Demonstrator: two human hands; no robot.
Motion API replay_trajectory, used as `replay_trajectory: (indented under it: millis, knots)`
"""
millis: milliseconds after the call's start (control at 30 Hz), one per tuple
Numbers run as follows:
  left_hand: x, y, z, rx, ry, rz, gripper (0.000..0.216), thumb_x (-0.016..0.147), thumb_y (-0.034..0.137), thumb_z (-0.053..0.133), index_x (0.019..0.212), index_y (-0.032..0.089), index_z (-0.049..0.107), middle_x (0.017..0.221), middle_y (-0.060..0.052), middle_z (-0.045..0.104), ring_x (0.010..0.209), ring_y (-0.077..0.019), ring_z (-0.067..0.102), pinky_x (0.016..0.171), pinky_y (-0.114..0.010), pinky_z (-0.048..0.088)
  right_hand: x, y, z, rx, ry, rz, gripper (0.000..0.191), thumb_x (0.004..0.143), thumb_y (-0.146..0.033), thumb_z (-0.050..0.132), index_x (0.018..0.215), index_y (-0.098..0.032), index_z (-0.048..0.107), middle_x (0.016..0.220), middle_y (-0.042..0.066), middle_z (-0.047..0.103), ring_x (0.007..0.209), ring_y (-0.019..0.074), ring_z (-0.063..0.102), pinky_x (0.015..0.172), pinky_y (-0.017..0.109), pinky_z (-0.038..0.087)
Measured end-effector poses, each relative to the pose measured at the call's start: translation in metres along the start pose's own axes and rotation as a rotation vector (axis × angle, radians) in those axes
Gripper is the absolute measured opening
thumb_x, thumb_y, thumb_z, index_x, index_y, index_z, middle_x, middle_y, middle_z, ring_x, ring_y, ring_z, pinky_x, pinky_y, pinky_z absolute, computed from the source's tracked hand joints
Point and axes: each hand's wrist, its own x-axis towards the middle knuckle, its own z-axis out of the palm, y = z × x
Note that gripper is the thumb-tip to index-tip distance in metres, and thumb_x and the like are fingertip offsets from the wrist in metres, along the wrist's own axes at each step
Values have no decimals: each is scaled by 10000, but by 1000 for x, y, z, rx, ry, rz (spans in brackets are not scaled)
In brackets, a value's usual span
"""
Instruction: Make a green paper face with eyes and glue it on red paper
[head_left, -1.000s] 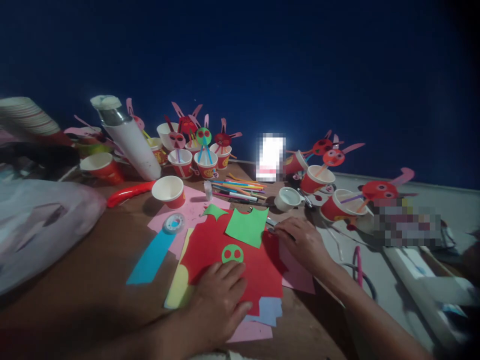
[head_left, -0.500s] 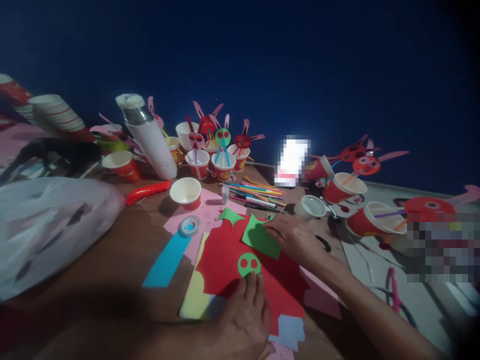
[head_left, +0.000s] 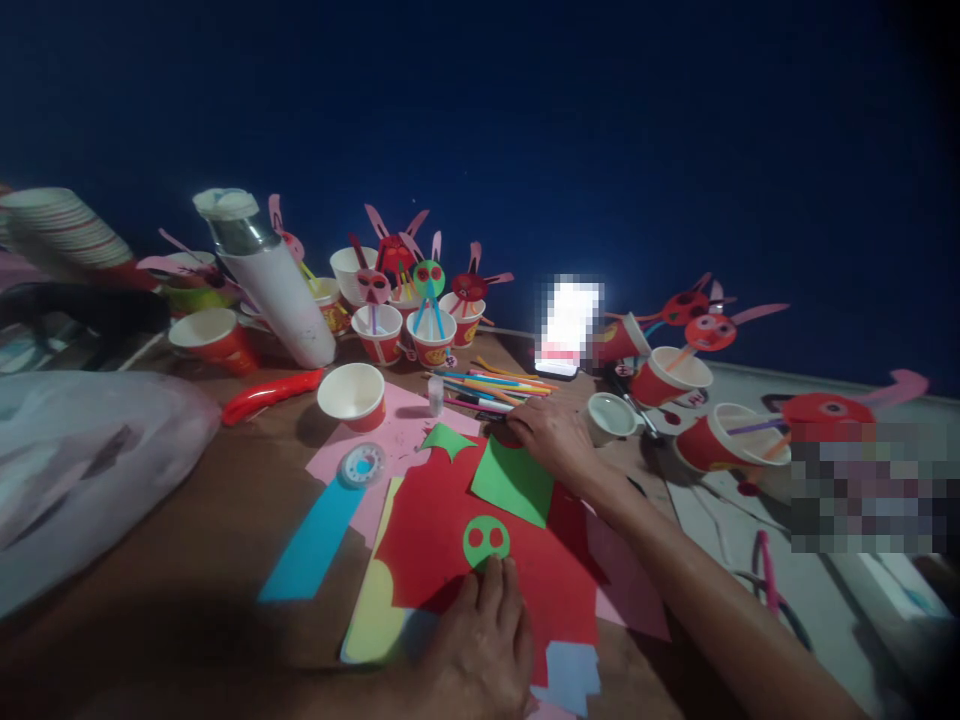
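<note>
My left hand lies flat on red paper, its fingers stretched out. Those fingertips touch the lower edge of a green paper disc that has two red eye spots. Farther forward, my right hand reaches over the back edge of a green paper piece. Its fingers are extended and bent downward beside a bunch of coloured pens and sticks; I see nothing held in them. A smaller green scrap lies to the left of that piece.
Paper cups with paper animal faces stand along the back, including a green one. A white flask, red-handled cutter, tape roll on a blue strip, and plastic bag are left. A bright phone and small clear cup are right.
My right hand has moved forward off the green paper piece toward the pens. My left hand stays at the green disc. The whole view has shifted a little.
</note>
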Motion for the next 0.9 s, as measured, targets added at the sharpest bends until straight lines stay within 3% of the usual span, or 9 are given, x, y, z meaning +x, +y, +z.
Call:
replay_trajectory:
  millis: [200,633,900]
  knots:
    - [-2,-4,10,-31,54,-19,584,841,541,455,1169,75,582,1276,-257,513,1156,-371,511,833,-451,431,9,-1,7,-48,-26,12,182,872,-233,512,898,-199,689,871,88,654,831,211,579,661,291,374]
    - [-4,-14,4,27,183,-8,491,842,531,467,1078,128,617,1198,-163,603,1063,-290,551,813,-376,407,8,-3,7,-88,-59,-8,140,832,-233,578,931,-197,670,896,92,642,847,226,568,646,291,384]
    - [-4,-15,8,23,234,-20,452,842,514,473,1062,145,612,1201,-135,599,1056,-271,533,812,-367,384,22,-2,2,-101,-90,45,249,917,-268,437,981,-217,673,933,82,645,884,210,579,691,289,386]
